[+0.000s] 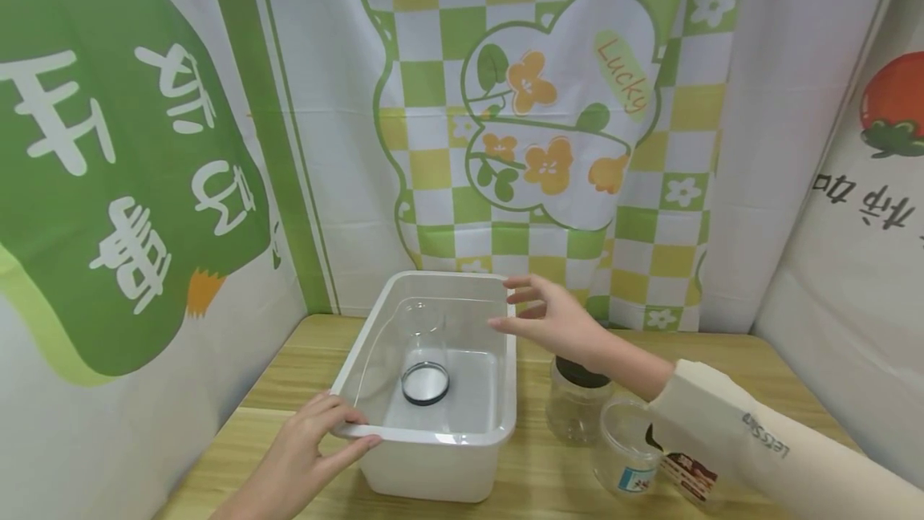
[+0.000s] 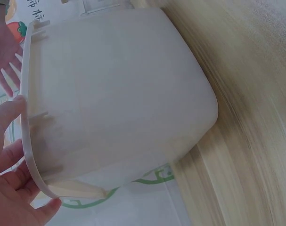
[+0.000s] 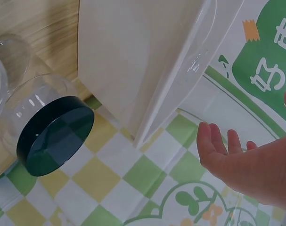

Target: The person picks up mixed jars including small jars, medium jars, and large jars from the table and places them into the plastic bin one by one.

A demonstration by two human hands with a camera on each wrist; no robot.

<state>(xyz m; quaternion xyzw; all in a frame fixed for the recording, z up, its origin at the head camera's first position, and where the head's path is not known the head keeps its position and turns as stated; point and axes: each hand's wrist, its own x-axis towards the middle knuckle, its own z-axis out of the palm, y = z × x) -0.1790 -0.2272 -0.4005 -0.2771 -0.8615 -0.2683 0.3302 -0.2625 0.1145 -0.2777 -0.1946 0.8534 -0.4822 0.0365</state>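
Observation:
A white rectangular plastic tub stands on the wooden table. My left hand grips its near left corner, thumb along the front rim and fingers over the edge; the left wrist view shows these fingers at the rim. Inside the tub is a clear cylindrical container with a silver, dark-rimmed round end low down. Above the tub's right rim my right hand is raised, fingers apart and slightly bent, holding nothing. Below the right forearm sits a clear jar with a black lid.
Right of the tub, a round clear container with a blue label stands beside the jar. Another clear container with a printed label is partly hidden by the right sleeve. Patterned cloth hangs behind and at both sides of the table.

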